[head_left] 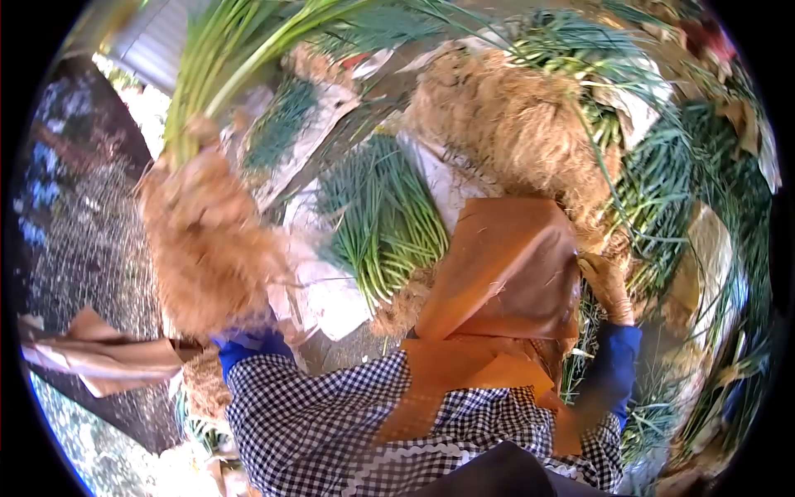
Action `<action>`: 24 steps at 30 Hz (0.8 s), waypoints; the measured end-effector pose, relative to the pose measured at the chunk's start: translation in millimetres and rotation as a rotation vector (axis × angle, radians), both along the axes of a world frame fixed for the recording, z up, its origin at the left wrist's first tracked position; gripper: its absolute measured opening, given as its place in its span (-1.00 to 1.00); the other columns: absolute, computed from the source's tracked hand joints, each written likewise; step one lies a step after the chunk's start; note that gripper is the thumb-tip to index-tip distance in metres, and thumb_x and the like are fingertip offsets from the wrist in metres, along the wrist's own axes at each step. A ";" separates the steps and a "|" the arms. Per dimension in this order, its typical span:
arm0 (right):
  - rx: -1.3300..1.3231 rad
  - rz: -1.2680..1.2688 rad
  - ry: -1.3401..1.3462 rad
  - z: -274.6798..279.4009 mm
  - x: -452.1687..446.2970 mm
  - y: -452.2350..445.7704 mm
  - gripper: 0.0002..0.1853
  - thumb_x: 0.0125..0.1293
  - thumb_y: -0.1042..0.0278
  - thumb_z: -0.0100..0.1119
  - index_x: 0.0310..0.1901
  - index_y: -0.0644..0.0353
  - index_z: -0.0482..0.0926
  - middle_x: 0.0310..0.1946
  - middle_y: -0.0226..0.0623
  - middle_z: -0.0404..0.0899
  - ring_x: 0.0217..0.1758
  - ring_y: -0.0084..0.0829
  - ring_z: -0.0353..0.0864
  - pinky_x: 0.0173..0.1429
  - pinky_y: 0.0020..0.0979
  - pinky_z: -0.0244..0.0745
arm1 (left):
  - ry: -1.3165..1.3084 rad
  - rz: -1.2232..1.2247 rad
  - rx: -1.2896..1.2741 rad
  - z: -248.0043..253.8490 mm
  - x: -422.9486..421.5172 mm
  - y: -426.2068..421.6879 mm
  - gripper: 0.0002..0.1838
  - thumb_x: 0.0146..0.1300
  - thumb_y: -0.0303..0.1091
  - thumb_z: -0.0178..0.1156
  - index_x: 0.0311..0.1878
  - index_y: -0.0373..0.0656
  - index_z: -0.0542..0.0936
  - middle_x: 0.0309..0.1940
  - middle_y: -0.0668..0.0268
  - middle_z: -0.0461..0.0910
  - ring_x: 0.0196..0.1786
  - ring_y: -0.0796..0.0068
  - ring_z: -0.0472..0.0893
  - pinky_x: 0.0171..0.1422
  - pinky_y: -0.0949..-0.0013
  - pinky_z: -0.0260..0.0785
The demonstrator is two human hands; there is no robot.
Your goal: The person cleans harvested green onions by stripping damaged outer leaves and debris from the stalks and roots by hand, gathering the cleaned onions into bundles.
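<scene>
A bunch of green onions (186, 91) is raised at the left, its green stems pointing up. Its thick mass of brown roots (207, 240) hangs down over my left forearm. My left hand (201, 134) is blurred and partly hidden, closed around the base of the stems. My right hand (609, 286) is low on the right, beside the edge of an orange-brown sheet (522, 273) over my lap. Its fingers are partly hidden there, near the roots of a large pile of green onions (505, 116); I cannot tell whether they grip anything.
Another bunch of green onions (389, 215) lies ahead on white sacking (315, 290). More green onions (662, 190) spread along the right. A folded brown sheet (99, 352) lies at the left on dark mesh-like ground (99, 257). A corrugated panel (153, 41) stands at the top left.
</scene>
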State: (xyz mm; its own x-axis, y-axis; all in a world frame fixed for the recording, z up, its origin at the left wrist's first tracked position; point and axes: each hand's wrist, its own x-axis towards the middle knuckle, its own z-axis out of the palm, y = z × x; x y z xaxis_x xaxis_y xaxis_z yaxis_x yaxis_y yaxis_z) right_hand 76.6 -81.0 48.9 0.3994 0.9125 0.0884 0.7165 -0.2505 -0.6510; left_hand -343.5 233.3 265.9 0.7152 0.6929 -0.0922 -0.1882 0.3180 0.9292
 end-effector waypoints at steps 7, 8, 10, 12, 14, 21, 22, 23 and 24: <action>0.016 -0.014 0.080 -10.8 18.0 3.7 -0.73 0.26 0.38 -0.01 -0.06 0.28 0.51 -0.18 -0.05 0.57 -0.12 -0.23 0.57 -0.02 -0.36 0.42 | -0.266 0.172 -0.099 5.1 -25.3 14.2 -0.50 -0.01 -0.19 0.22 0.03 -0.16 0.44 -0.17 0.23 0.53 -0.14 0.34 0.55 -0.02 0.33 0.43; -0.086 -0.024 0.039 3.5 11.8 3.8 -0.74 0.27 0.37 -0.02 -0.06 0.28 0.51 -0.18 -0.04 0.57 -0.12 -0.20 0.56 -0.03 -0.35 0.42 | -0.324 0.287 -0.036 -6.0 -20.1 14.0 -0.52 -0.01 -0.33 0.21 0.04 -0.18 0.42 -0.24 0.28 0.51 -0.20 0.42 0.53 -0.05 0.36 0.45; -0.184 -0.036 0.002 6.8 8.9 -3.9 -0.71 0.28 0.29 -0.05 -0.09 0.29 0.51 -0.18 -0.02 0.56 -0.13 -0.10 0.54 -0.06 -0.29 0.40 | -0.287 0.301 -0.190 -46.9 -25.0 19.2 -0.53 -0.01 -0.39 0.20 0.04 -0.20 0.42 -0.26 0.29 0.51 -0.21 0.43 0.53 -0.07 0.36 0.46; -0.261 -0.045 -0.058 -4.7 11.2 -15.5 -0.72 0.29 0.28 -0.05 -0.08 0.27 0.50 -0.18 -0.01 0.55 -0.13 -0.09 0.54 -0.08 -0.26 0.40 | -0.204 0.209 -0.318 -110.1 -16.7 22.5 -0.55 -0.01 -0.53 0.18 0.04 -0.25 0.41 -0.34 0.31 0.50 -0.26 0.49 0.52 -0.14 0.35 0.47; -0.472 -0.132 -0.046 -2.2 4.5 -21.1 -0.64 0.29 0.17 -0.08 -0.06 0.28 0.49 -0.13 0.01 0.54 -0.07 -0.05 0.52 -0.02 -0.23 0.38 | -0.144 0.226 -0.538 -207.1 -20.2 32.3 -0.54 -0.02 -0.56 0.19 0.04 -0.25 0.41 -0.40 0.30 0.50 -0.30 0.44 0.52 -0.17 0.34 0.47; -0.574 -0.128 -0.022 -30.8 0.8 -78.0 -0.67 0.31 0.15 -0.12 -0.19 0.25 0.51 -0.37 -0.03 0.54 -0.29 -0.06 0.50 -0.19 -0.23 0.38 | 0.337 0.164 -0.587 -495.8 -12.0 -15.6 -0.63 0.00 -0.51 0.16 -0.06 -0.40 0.46 -0.16 0.21 0.53 0.05 0.28 0.43 0.18 0.30 0.25; -0.678 -0.072 -0.205 -39.4 1.3 -84.7 -0.68 0.31 0.17 -0.13 -0.18 0.26 0.51 -0.31 -0.06 0.54 -0.25 -0.09 0.50 -0.16 -0.23 0.38 | 0.375 0.146 -0.557 -487.7 -6.7 -9.6 -0.67 -0.01 -0.50 0.18 -0.12 -0.40 0.49 -0.20 0.21 0.54 0.00 0.31 0.46 0.14 0.34 0.27; -0.695 -0.063 -0.200 -43.6 4.2 -97.9 -0.68 0.31 0.17 -0.13 -0.18 0.26 0.51 -0.31 -0.06 0.54 -0.25 -0.09 0.50 -0.16 -0.23 0.38 | 0.418 0.139 -0.538 -478.7 -7.2 -11.8 -0.71 -0.03 -0.49 0.20 -0.18 -0.39 0.52 -0.25 0.21 0.56 -0.04 0.34 0.48 0.10 0.39 0.29; -0.616 -0.113 -0.023 -36.8 -1.3 -94.4 -0.69 0.32 0.19 -0.14 -0.18 0.26 0.51 -0.28 -0.08 0.54 -0.22 -0.11 0.50 -0.14 -0.24 0.38 | 0.330 0.193 -0.496 -463.0 -5.3 -10.9 -0.72 -0.03 -0.48 0.21 -0.20 -0.39 0.51 -0.25 0.19 0.56 -0.11 0.34 0.50 0.07 0.41 0.30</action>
State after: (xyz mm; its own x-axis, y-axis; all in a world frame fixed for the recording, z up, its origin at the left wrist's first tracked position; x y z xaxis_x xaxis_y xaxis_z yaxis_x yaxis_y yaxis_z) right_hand 75.4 -175.4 12.0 0.5005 0.7510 -0.4306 0.6758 -0.6498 -0.3479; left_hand -348.8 222.3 -197.1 0.4605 0.6249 -0.6304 -0.0138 0.7151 0.6989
